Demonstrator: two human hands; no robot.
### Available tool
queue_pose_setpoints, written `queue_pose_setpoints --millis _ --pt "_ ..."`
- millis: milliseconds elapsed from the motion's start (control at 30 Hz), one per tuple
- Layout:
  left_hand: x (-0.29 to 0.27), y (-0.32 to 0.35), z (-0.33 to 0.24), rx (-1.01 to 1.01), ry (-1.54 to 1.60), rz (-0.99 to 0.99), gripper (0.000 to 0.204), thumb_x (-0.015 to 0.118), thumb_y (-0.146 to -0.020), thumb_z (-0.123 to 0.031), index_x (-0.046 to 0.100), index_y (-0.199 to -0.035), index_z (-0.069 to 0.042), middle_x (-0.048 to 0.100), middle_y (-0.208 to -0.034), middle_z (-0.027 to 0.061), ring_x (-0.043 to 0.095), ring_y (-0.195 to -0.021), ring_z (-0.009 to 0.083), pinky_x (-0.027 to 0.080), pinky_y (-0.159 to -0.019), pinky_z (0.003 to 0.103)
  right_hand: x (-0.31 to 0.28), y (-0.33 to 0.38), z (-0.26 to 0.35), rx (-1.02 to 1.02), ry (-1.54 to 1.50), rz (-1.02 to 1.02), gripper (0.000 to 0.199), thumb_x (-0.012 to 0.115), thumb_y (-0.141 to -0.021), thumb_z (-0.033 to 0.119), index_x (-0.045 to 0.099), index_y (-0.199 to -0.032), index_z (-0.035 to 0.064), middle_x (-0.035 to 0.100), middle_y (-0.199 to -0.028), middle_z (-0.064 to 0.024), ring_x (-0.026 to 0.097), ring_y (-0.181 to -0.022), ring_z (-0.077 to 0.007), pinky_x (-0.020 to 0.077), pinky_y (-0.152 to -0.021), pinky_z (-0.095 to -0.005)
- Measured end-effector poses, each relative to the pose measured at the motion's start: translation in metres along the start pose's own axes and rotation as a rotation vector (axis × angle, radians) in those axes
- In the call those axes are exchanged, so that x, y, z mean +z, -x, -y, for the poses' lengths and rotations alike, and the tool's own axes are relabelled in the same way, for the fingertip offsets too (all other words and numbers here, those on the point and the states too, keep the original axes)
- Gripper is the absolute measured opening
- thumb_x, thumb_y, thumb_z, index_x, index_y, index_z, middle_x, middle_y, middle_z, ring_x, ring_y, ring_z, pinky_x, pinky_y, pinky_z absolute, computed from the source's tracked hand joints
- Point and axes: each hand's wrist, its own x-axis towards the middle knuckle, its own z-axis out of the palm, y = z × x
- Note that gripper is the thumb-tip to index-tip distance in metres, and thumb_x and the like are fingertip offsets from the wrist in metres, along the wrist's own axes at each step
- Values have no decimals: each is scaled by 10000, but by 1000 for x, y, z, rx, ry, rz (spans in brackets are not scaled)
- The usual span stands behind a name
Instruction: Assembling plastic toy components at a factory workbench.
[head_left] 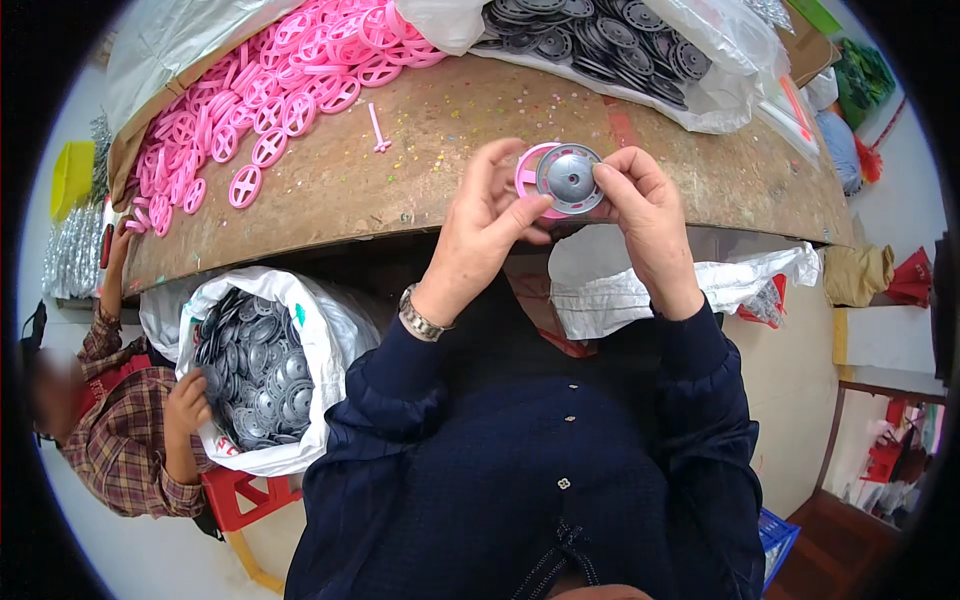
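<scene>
Above the table's near edge, my left hand point(478, 228) closes on a pink plastic ring with spokes point(527, 172). My right hand point(645, 205) pinches a grey plastic wheel disc point(572, 180) between thumb and finger. The disc overlaps the ring and hides much of it; I cannot tell whether the two are joined. Pink rings of the same kind point(268, 147) lie heaped at the far left of the table. Dark grey discs point(610, 40) are piled on white plastic sheeting at the back.
An open white sack point(325, 390) full of grey discs point(262, 375) stands at my left on a red stool point(240, 497). A person in a checked shirt point(135, 430) sits beside it, one hand at the sack. A thin pink piece point(377, 128) lies on the brown table point(420, 120).
</scene>
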Motion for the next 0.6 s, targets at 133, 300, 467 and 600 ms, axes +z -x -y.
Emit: queue_pose_setpoints --millis 133,300,467,600 --pt "2 2 -1 -179 68 62 338 541 -1009 -122 465 -1316 -2 607 -1159 126 681 -863 172 601 -678 277 6 7 -1 -164 178 -66 96 650 -946 107 588 -950 33 619 -842 21 579 -726 -42 475 -631 -203" --pt "12 5 0 -134 93 17 294 529 -1019 -127 496 -1275 12 638 -1049 108 673 -722 148 585 -610 246 9 10 -8 -365 429 -103 118 673 -911 65 582 -968 16 621 -820 -6 586 -719 -59 476 -625 -220" --pt "10 5 4 -89 52 4 269 529 -1022 -136 517 -1246 12 647 -1015 101 664 -680 138 575 -581 241 14 17 -1 -382 364 -93 168 669 -902 62 602 -1043 0 679 -897 -59 634 -760 -101 508 -667 -250" --pt "8 3 2 -109 94 14 276 532 -1016 -119 509 -1256 16 643 -1018 95 660 -701 126 572 -587 242 12 22 6 -385 416 -4 219 678 -895 70 611 -1089 -6 692 -916 -76 642 -775 -110 516 -686 -256"
